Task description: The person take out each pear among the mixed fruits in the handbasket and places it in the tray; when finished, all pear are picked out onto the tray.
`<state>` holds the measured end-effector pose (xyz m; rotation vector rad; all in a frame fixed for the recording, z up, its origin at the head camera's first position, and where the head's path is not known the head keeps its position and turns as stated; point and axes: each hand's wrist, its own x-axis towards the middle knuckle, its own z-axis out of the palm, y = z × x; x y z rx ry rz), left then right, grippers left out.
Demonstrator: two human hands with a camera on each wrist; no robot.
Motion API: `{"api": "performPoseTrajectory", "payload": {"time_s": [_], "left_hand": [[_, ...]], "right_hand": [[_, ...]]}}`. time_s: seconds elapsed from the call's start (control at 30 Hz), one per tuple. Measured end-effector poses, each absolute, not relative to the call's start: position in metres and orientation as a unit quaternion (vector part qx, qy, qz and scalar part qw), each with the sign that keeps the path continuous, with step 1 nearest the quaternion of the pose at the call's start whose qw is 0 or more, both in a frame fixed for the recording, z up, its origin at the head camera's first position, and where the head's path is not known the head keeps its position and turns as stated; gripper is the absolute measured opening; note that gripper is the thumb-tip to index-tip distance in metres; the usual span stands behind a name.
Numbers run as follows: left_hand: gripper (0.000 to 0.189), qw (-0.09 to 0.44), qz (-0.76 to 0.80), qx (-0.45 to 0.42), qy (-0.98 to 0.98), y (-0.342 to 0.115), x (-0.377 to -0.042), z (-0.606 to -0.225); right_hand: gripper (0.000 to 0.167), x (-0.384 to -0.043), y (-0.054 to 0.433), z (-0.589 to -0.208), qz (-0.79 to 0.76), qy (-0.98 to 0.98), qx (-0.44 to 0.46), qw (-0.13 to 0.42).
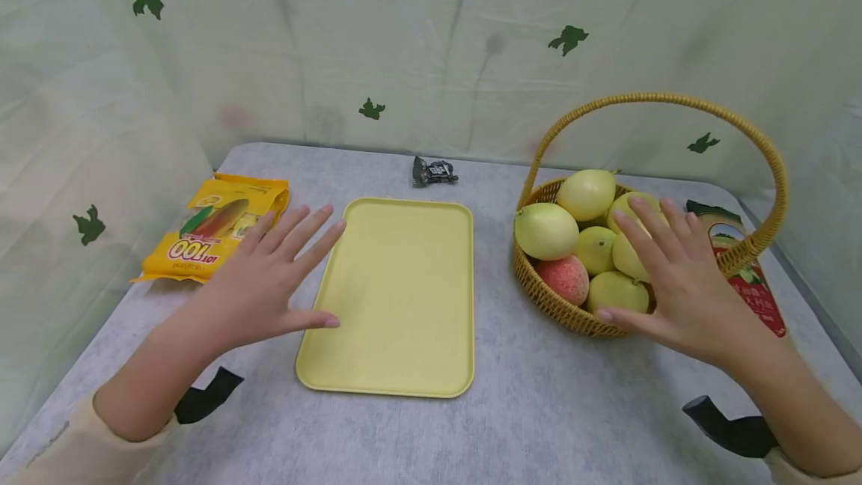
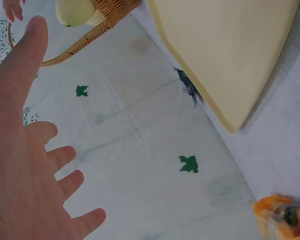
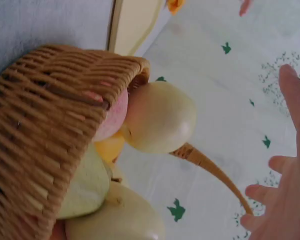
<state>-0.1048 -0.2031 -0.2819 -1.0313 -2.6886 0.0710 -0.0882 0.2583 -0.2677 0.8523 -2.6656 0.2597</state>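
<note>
Both hands are held up with their fingers spread, and neither holds anything. In the head view my left hand (image 1: 269, 283) is over the table between a yellow snack bag (image 1: 218, 227) and a pale yellow tray (image 1: 404, 298), its thumb overlapping the tray's left edge. My right hand (image 1: 680, 283) overlaps the right part of a wicker basket (image 1: 559, 309) full of fruit. Pale green-yellow fruits (image 1: 547, 231) and a pink peach-like fruit (image 1: 564, 280) lie in it. The right wrist view shows the basket's woven side (image 3: 55, 125) beside that hand.
A small black-and-silver packet (image 1: 434, 172) lies behind the tray. A red and dark green bag (image 1: 754, 283) is partly hidden behind the basket, whose tall handle (image 1: 667, 98) arches upward. A pale curtain with green leaf shapes (image 1: 431, 43) closes off the table's back.
</note>
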Motion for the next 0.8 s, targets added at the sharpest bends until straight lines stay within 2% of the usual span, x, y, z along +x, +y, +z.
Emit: {"api": "performPoseTrajectory", "payload": {"time_s": [0.17,0.3,0.57,0.8], "left_hand": [[0.095,0.126,-0.018,-0.353,-0.927,-0.205,-0.105,-0.312],[0.092,0.107,-0.055,-0.324,-0.939,-0.206,-0.106,-0.335],[0.081,0.029,-0.167,-0.228,-0.959,-0.205,-0.110,-0.358],[0.080,-0.032,-0.240,-0.175,-0.954,-0.207,-0.111,-0.367]], "right_hand": [[0.093,-0.096,0.246,-0.272,0.168,-0.915,0.313,0.192],[0.089,-0.102,0.238,-0.276,0.222,-0.909,0.297,0.189],[0.079,-0.119,0.224,-0.295,0.290,-0.884,0.297,0.216],[0.073,-0.130,0.215,-0.307,0.340,-0.886,0.253,0.190]]}}
